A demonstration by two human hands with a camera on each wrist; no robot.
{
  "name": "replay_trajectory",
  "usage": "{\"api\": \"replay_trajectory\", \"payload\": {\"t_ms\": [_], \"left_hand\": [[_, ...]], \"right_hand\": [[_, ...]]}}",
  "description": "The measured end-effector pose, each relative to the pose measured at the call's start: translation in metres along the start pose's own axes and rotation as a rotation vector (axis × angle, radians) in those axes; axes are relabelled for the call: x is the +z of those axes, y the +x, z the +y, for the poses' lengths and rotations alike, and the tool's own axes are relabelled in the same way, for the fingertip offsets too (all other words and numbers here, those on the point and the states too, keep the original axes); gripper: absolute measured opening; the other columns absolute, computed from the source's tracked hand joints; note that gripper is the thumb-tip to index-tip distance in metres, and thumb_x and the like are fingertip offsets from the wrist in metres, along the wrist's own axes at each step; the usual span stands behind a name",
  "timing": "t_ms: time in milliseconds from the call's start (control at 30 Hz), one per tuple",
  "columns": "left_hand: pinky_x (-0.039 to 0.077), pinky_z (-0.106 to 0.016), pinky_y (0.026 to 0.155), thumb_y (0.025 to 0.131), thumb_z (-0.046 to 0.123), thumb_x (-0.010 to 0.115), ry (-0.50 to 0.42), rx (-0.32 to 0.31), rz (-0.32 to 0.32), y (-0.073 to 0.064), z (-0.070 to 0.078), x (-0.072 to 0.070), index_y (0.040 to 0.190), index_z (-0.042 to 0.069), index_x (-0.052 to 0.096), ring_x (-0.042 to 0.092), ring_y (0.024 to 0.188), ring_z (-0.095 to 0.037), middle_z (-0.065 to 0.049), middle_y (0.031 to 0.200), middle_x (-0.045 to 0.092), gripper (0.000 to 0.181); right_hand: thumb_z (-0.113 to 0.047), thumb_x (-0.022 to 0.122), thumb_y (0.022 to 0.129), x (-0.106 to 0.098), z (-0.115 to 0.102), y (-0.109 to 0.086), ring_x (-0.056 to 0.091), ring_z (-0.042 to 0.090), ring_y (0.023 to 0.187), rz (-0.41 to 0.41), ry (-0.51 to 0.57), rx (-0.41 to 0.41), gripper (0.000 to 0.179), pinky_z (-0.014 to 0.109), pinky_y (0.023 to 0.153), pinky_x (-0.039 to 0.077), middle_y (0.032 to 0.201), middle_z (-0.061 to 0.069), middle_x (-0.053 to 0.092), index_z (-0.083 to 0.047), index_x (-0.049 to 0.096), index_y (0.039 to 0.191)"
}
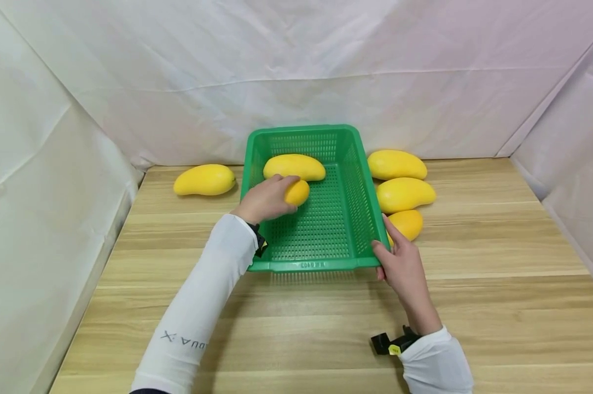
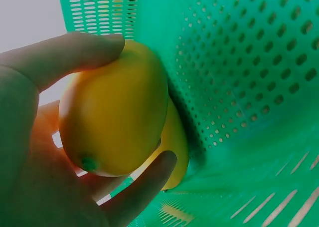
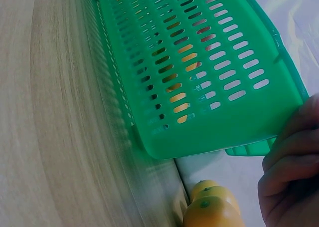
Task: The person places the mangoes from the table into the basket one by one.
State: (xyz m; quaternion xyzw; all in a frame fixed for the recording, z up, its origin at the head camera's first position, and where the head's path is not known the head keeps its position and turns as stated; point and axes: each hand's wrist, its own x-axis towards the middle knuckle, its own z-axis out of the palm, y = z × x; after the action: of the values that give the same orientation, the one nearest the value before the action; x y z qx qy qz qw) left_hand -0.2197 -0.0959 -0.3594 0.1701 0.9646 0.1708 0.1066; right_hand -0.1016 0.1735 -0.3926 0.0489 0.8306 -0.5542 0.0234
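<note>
My left hand point(image 1: 266, 200) is inside the green plastic basket point(image 1: 321, 266), its thumb and fingers curled round a yellow mango point(image 1: 298, 192). In the left wrist view the held mango point(image 2: 117, 112) shows its stem end, with a second mango point(image 2: 175, 147) close behind it. That second mango point(image 1: 295, 166) lies across the far part of the basket. Over at the basket's near right corner, my right hand point(image 1: 400, 260) grips the rim, thumb on the top. The right wrist view shows curled fingers point(image 3: 289, 162) at the rim and the slotted basket wall point(image 3: 199, 77).
Three more mangoes lie in a row along the basket's right side: a far one point(image 1: 397, 164), a middle one point(image 1: 406, 195) and a near one point(image 1: 407, 224), partly hidden. Another mango point(image 1: 204, 180) lies left of the basket. White cloth point(image 1: 301, 49) hangs behind the wooden table point(image 1: 498, 246).
</note>
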Motion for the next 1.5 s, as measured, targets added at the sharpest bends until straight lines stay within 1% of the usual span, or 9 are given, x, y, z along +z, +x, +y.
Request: {"api": "replay_trajectory", "payload": {"t_ms": [200, 400, 600, 733, 833, 1000, 1200, 1333, 1500], "left_hand": [[0.040, -0.037, 0.081, 0.077, 0.032, 0.065, 0.042, 0.000, -0.046, 0.007, 0.000, 0.003, 0.136, 0.023, 0.037, 0.045, 0.101, -0.020, -0.006, 0.123, 0.044, 0.065], [0.038, -0.038, 0.083, 0.077, 0.030, 0.065, 0.057, 0.015, -0.130, 0.010, 0.001, 0.002, 0.133, 0.022, 0.040, 0.042, 0.106, -0.023, -0.006, 0.125, 0.044, 0.062], [0.036, -0.040, 0.088, 0.079, 0.023, 0.063, 0.072, -0.002, -0.189, 0.012, 0.001, 0.002, 0.138, 0.019, 0.032, 0.038, 0.115, -0.027, -0.008, 0.132, 0.038, 0.067], [0.037, -0.039, 0.088, 0.081, 0.020, 0.062, 0.093, -0.021, -0.215, 0.013, 0.000, 0.003, 0.140, 0.018, 0.027, 0.038, 0.116, -0.027, -0.009, 0.134, 0.035, 0.069], [0.037, -0.039, 0.087, 0.082, 0.019, 0.061, 0.108, -0.026, -0.209, 0.013, 0.000, 0.004, 0.140, 0.018, 0.027, 0.037, 0.114, -0.028, -0.010, 0.133, 0.035, 0.068], [0.039, -0.041, 0.083, 0.084, 0.019, 0.060, 0.119, -0.037, -0.172, 0.012, 0.001, 0.003, 0.139, 0.020, 0.030, 0.034, 0.110, -0.029, -0.015, 0.129, 0.032, 0.063], [0.038, -0.041, 0.082, 0.090, 0.021, 0.051, 0.119, -0.047, -0.139, 0.010, 0.001, 0.004, 0.139, 0.022, 0.031, 0.031, 0.109, -0.029, -0.017, 0.126, 0.029, 0.053], [0.038, -0.042, 0.082, 0.091, 0.020, 0.048, 0.121, -0.045, -0.123, 0.010, 0.001, 0.004, 0.139, 0.022, 0.031, 0.029, 0.109, -0.030, -0.018, 0.126, 0.028, 0.051], [0.041, -0.040, 0.076, 0.091, 0.014, 0.046, 0.133, -0.044, -0.085, 0.010, 0.003, 0.003, 0.137, 0.021, 0.034, 0.034, 0.102, -0.028, -0.014, 0.119, 0.033, 0.048]], "right_hand": [[-0.022, 0.053, 0.089, 0.001, 0.001, -0.001, 0.047, 0.039, 0.039, 0.006, 0.003, 0.002, 0.054, 0.029, 0.031, 0.031, 0.044, 0.011, 0.049, -0.036, 0.031, 0.136], [-0.022, 0.053, 0.088, 0.002, 0.000, -0.001, 0.048, 0.039, 0.039, 0.008, -0.002, -0.004, 0.054, 0.029, 0.031, 0.031, 0.044, 0.010, 0.049, -0.035, 0.031, 0.136], [-0.023, 0.053, 0.088, 0.001, 0.000, 0.000, 0.048, 0.038, 0.039, 0.016, -0.017, -0.001, 0.054, 0.029, 0.031, 0.030, 0.043, 0.010, 0.049, -0.035, 0.031, 0.136], [-0.025, 0.052, 0.089, 0.001, 0.000, 0.000, 0.048, 0.038, 0.039, 0.014, -0.027, -0.003, 0.053, 0.029, 0.032, 0.031, 0.044, 0.010, 0.049, -0.035, 0.031, 0.137], [-0.025, 0.053, 0.089, 0.001, 0.000, 0.000, 0.047, 0.038, 0.038, 0.015, -0.011, 0.003, 0.053, 0.029, 0.031, 0.031, 0.043, 0.010, 0.049, -0.036, 0.031, 0.136], [-0.024, 0.053, 0.088, 0.002, 0.000, 0.000, 0.046, 0.038, 0.037, 0.012, 0.009, 0.010, 0.053, 0.029, 0.029, 0.031, 0.043, 0.010, 0.048, -0.036, 0.032, 0.136], [-0.024, 0.053, 0.089, 0.002, 0.001, 0.000, 0.046, 0.038, 0.037, 0.015, 0.003, 0.002, 0.053, 0.030, 0.030, 0.032, 0.043, 0.009, 0.047, -0.036, 0.032, 0.136], [-0.024, 0.053, 0.089, 0.002, 0.001, 0.000, 0.047, 0.037, 0.037, 0.016, -0.001, -0.005, 0.053, 0.030, 0.030, 0.032, 0.043, 0.009, 0.047, -0.036, 0.032, 0.136], [-0.024, 0.053, 0.089, 0.002, 0.002, 0.000, 0.046, 0.037, 0.036, 0.015, 0.004, -0.006, 0.053, 0.030, 0.030, 0.032, 0.043, 0.009, 0.047, -0.036, 0.032, 0.136]]}}
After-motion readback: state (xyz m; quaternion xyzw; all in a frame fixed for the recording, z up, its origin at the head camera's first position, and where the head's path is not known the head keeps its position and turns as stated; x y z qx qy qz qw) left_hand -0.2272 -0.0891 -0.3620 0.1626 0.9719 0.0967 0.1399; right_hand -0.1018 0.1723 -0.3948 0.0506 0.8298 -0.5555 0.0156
